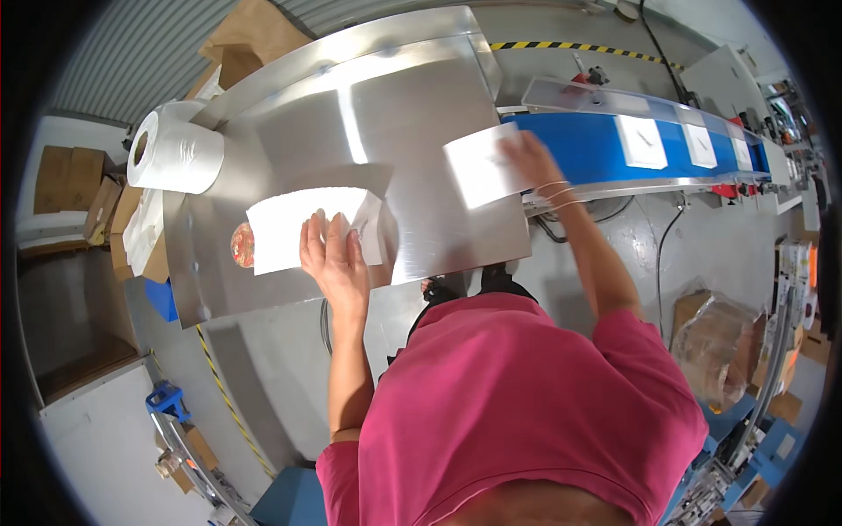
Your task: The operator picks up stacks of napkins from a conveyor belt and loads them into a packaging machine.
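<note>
My left hand lies with fingers spread on top of a row of white flat pieces, perhaps small boxes or packets, on the steel table. At the left end of that row sits a round red patterned thing, partly covered. My right hand, a little blurred, grips the right edge of a square white piece where the table meets the blue conveyor belt. Its fingertips are partly smeared.
Several white square pieces lie spaced along the belt, beside a clear guard rail. A large white roll stands at the table's left, near cardboard boxes. A bagged carton is at the right.
</note>
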`<action>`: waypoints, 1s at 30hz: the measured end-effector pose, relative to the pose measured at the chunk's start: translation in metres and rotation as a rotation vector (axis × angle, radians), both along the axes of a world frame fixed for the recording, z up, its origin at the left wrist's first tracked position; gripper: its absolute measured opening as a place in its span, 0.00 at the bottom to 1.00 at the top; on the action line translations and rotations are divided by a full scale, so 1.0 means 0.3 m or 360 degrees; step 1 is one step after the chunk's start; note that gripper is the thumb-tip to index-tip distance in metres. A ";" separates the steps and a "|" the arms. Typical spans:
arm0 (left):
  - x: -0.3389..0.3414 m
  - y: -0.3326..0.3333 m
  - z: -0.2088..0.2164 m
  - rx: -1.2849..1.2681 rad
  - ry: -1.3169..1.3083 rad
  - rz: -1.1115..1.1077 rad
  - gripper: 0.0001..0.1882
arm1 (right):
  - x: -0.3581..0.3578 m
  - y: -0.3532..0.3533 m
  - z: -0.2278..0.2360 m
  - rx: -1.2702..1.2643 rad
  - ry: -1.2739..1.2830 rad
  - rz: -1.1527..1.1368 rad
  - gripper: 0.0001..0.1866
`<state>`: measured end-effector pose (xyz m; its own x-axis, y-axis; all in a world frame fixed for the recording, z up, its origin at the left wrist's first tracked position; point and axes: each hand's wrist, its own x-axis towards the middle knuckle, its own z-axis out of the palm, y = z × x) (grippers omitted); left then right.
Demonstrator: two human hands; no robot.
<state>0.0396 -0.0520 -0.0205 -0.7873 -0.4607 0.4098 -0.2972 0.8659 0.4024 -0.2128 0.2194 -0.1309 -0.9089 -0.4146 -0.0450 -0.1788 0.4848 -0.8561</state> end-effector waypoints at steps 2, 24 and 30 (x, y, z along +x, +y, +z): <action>-0.012 0.009 0.009 0.0035 0.0064 -0.0023 0.16 | -0.082 0.126 0.019 0.0453 0.0161 -0.0286 0.21; -0.003 -0.063 -0.004 -0.0023 0.0003 0.0008 0.21 | 0.223 -0.365 0.140 -0.0398 -0.0360 0.0532 0.22; -0.011 -0.048 0.016 0.0119 0.0079 0.0000 0.17 | -0.061 0.091 0.080 0.0146 -0.0060 -0.0401 0.22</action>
<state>0.0364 -0.0663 -0.0157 -0.7670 -0.4913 0.4128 -0.2750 0.8329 0.4803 -0.2311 0.2468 -0.1069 -0.9798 -0.1684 -0.1076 -0.0117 0.5859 -0.8103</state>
